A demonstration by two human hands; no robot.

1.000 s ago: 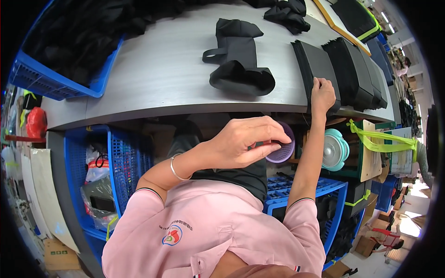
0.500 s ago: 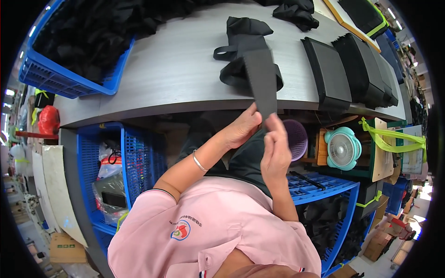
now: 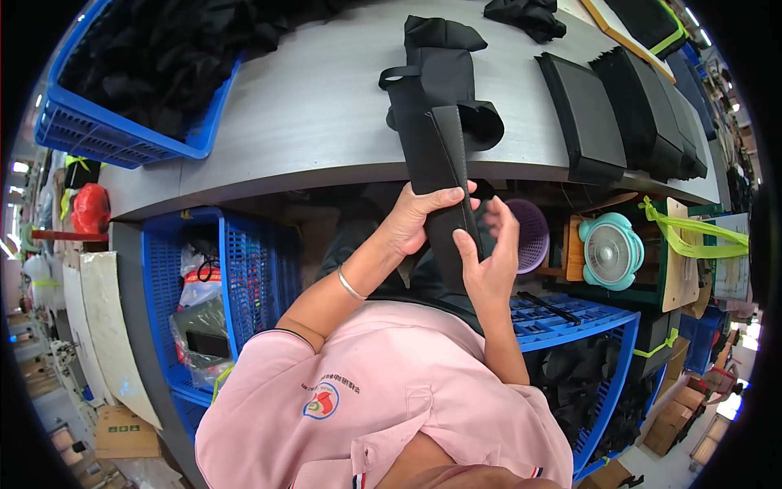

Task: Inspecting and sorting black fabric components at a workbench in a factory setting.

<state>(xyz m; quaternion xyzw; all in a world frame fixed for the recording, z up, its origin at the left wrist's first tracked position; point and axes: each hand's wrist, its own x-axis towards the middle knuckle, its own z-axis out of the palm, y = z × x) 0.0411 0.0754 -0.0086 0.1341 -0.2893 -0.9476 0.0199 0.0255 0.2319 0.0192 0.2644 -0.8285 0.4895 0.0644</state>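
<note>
A long black fabric piece [image 3: 430, 155] with a stitched edge and a narrow folded flap slants from over the table edge down toward my lap. My left hand [image 3: 423, 213] is closed on it, thumb on top and fingertips showing past its right edge. Beside its lower right edge is my right hand [image 3: 491, 269], fingers apart and slightly blurred, the thumb close against the fabric. Beyond, partly under the piece, lies more black fabric [image 3: 448, 75] with a small loop and rounded ends.
A blue basket [image 3: 122, 143] of black fabric stands on the table [image 3: 301, 106] at left. Stacked dark panels [image 3: 582, 122] lie at right. Below the edge are a purple bin [image 3: 531, 236], a turquoise fan [image 3: 612, 251] and blue crates [image 3: 261, 269].
The fabric piece has turned over and swung so its flap and stitching show. My left hand has gripped it farther up; my right hand has come off its end to the side.
</note>
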